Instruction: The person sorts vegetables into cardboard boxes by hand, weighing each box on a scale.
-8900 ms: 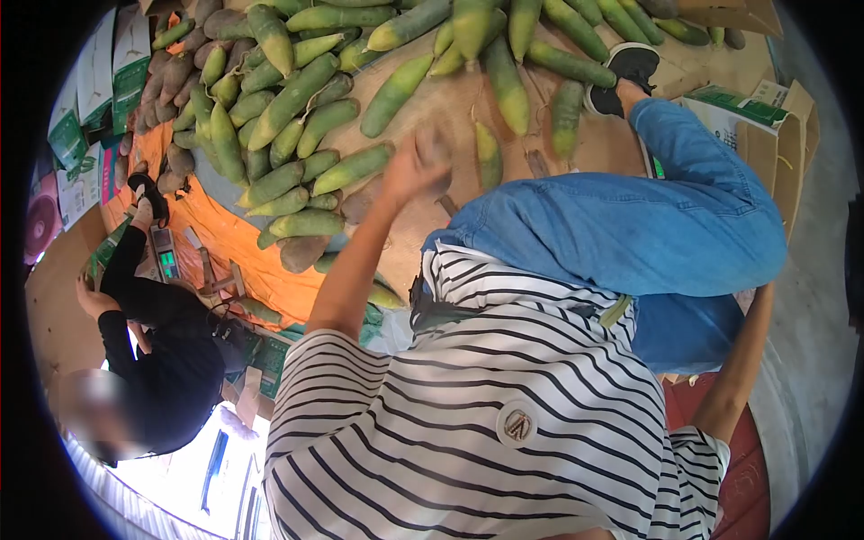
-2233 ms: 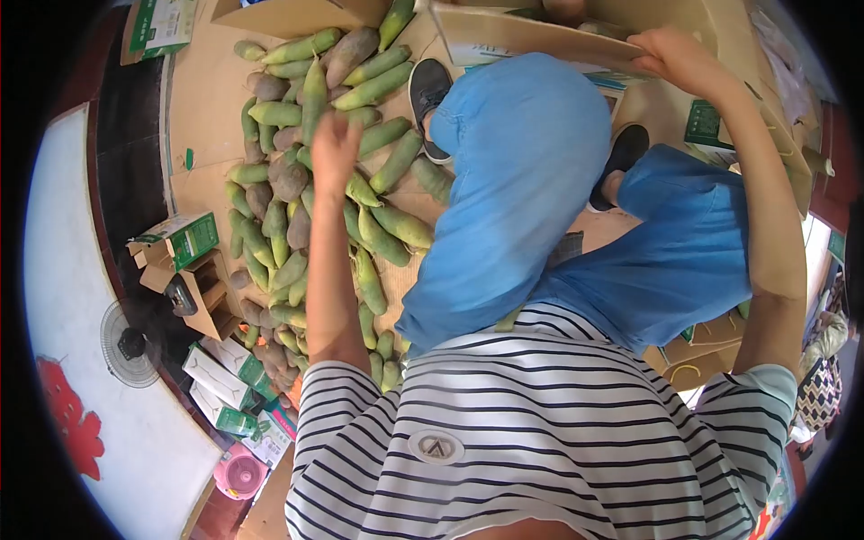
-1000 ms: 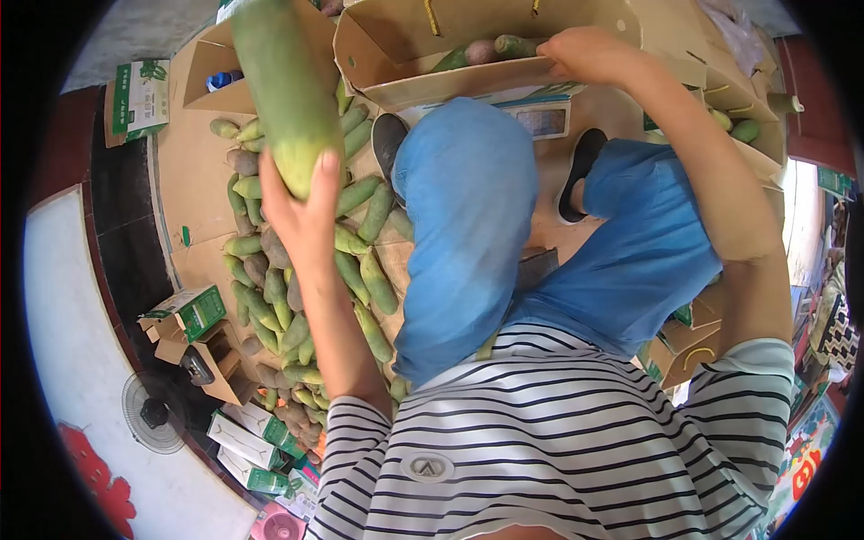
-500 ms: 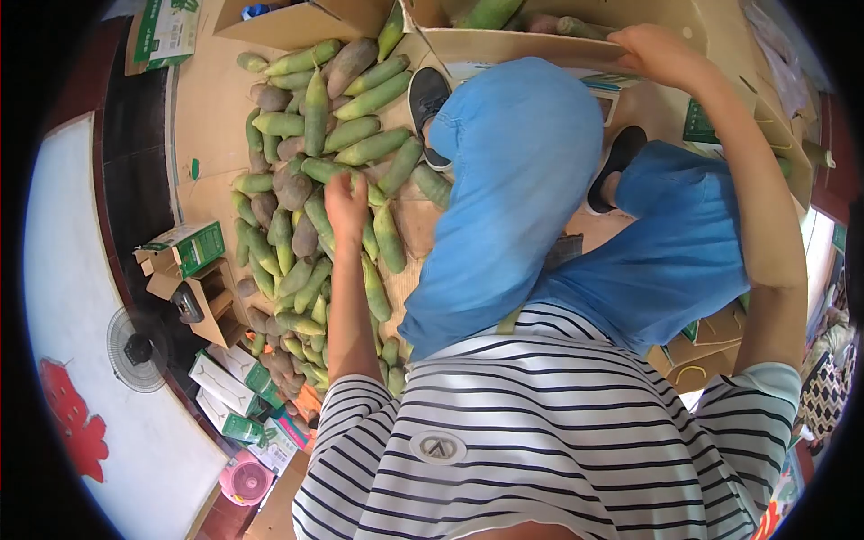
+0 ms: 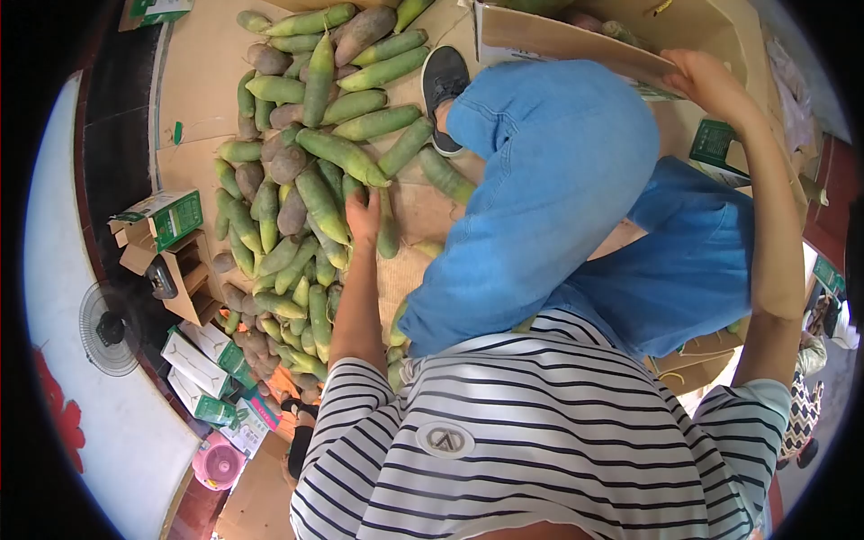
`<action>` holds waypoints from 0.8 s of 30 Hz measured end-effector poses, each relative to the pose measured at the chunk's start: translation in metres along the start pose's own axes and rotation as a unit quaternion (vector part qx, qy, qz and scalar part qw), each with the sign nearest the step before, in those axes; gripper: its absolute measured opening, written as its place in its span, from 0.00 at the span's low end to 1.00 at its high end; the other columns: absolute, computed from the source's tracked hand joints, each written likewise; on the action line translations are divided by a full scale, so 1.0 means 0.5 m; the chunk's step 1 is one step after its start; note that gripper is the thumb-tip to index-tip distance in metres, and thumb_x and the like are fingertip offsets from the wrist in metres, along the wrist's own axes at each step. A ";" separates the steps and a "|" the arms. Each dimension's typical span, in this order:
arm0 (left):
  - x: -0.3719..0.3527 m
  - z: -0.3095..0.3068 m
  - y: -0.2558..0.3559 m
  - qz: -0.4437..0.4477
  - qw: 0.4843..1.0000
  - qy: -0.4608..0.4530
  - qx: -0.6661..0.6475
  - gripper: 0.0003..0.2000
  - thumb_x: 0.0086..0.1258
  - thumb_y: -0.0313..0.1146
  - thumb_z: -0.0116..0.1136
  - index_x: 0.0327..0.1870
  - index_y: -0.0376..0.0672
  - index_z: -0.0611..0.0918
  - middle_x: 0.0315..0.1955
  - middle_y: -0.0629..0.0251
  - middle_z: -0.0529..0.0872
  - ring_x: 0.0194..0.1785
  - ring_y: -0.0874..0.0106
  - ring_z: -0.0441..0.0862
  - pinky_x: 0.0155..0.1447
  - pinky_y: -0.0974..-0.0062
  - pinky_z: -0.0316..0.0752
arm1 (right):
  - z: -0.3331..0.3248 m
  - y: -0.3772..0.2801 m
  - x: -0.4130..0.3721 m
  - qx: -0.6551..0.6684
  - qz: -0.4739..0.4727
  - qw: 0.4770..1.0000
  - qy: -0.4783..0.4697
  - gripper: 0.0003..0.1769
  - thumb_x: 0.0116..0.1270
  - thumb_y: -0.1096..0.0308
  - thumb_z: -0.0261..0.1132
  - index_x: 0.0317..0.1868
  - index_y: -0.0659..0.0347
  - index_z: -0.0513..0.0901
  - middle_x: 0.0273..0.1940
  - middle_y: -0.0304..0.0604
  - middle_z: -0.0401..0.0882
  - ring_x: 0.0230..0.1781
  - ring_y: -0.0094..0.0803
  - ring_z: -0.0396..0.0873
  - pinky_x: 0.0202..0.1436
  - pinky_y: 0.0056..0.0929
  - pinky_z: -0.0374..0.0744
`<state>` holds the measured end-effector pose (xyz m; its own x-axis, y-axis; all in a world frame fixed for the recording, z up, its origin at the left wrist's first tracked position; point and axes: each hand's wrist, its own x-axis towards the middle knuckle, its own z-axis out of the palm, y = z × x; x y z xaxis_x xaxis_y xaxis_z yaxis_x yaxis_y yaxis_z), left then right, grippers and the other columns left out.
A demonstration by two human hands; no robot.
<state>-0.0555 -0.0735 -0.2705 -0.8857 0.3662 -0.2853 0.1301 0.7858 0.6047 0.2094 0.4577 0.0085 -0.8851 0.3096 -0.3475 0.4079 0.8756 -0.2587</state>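
Many long green radishes (image 5: 319, 202) lie heaped on cardboard to the left of my legs. My left hand (image 5: 363, 218) reaches down at the heap's right side, its fingers closed around the end of a green radish (image 5: 353, 186), mostly hidden. Just right of its thumb lies another green radish (image 5: 388, 229). My right hand (image 5: 711, 83) grips the upper edge of a cardboard box (image 5: 576, 40) at the top right. Inside that box, reddish-brown and green radishes (image 5: 621, 34) show in part.
My knee (image 5: 558, 144) and shoe (image 5: 445, 85) stand between heap and box. A loose green radish (image 5: 445, 175) lies beside the shoe. Left are small cartons (image 5: 175, 220), a fan (image 5: 110, 328) and a pink round item (image 5: 219, 461). Another person's dark-clothed limb (image 5: 301, 441) shows below the heap.
The view has shifted, moving the heap up and left in the picture. My left hand has drawn back toward my body along the heap. My right hand still grips the box edge.
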 end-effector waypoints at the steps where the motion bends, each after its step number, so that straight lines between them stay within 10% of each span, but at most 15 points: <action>1: 0.043 0.012 -0.007 -0.067 0.997 0.020 -0.036 0.28 0.57 0.45 0.66 0.52 0.34 0.75 0.41 0.50 0.81 0.43 0.57 0.79 0.48 0.65 0.74 | -0.004 -0.003 0.002 0.007 0.005 1.000 -0.017 0.11 0.61 0.69 0.59 0.44 0.64 0.76 0.36 0.56 0.78 0.41 0.53 0.76 0.43 0.44 0.73; 6: 0.134 0.027 0.060 -0.359 0.912 -0.047 -0.192 0.24 0.56 0.44 0.69 0.45 0.34 0.77 0.34 0.58 0.81 0.32 0.66 0.77 0.36 0.68 0.75 | -0.005 -0.009 0.002 -0.009 0.018 1.000 -0.009 0.14 0.61 0.68 0.59 0.47 0.64 0.76 0.40 0.56 0.79 0.44 0.53 0.76 0.46 0.43 0.74; 13: 0.099 0.035 0.088 -0.313 0.911 -0.054 -0.263 0.21 0.56 0.45 0.68 0.41 0.39 0.77 0.28 0.64 0.80 0.23 0.69 0.77 0.22 0.75 0.69 | -0.009 -0.013 -0.005 -0.048 0.037 0.998 -0.020 0.15 0.60 0.66 0.61 0.45 0.64 0.76 0.41 0.54 0.79 0.47 0.51 0.75 0.49 0.44 0.73; 15: 0.062 0.009 0.097 -0.324 0.843 -0.081 -0.421 0.16 0.61 0.45 0.64 0.39 0.42 0.77 0.25 0.65 0.79 0.22 0.70 0.77 0.21 0.76 0.69 | -0.006 -0.013 -0.004 -0.042 0.042 0.998 -0.011 0.14 0.59 0.67 0.61 0.43 0.64 0.76 0.40 0.53 0.79 0.46 0.50 0.75 0.49 0.44 0.73; 21: -0.084 -0.066 0.124 -0.330 0.724 -0.203 -0.570 0.15 0.66 0.46 0.57 0.40 0.43 0.78 0.30 0.66 0.81 0.36 0.68 0.81 0.40 0.73 0.76 | -0.009 -0.016 -0.009 -0.057 0.020 0.998 -0.015 0.13 0.60 0.67 0.61 0.43 0.64 0.76 0.38 0.53 0.79 0.44 0.51 0.76 0.46 0.44 0.74; 24: -0.128 -0.063 0.149 -0.364 0.743 -0.151 -0.541 0.16 0.66 0.44 0.57 0.45 0.42 0.77 0.31 0.63 0.80 0.45 0.67 0.77 0.50 0.62 0.71 | -0.012 -0.024 -0.010 -0.042 0.047 0.998 -0.031 0.11 0.59 0.67 0.62 0.40 0.64 0.76 0.36 0.52 0.79 0.43 0.50 0.76 0.45 0.45 0.74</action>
<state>-0.0031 -0.0542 -0.1835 -0.3844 0.2637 -0.8847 -0.9135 0.0299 0.4058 0.2076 0.4479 0.0187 -0.8276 0.3705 -0.4218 0.4655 0.8728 -0.1467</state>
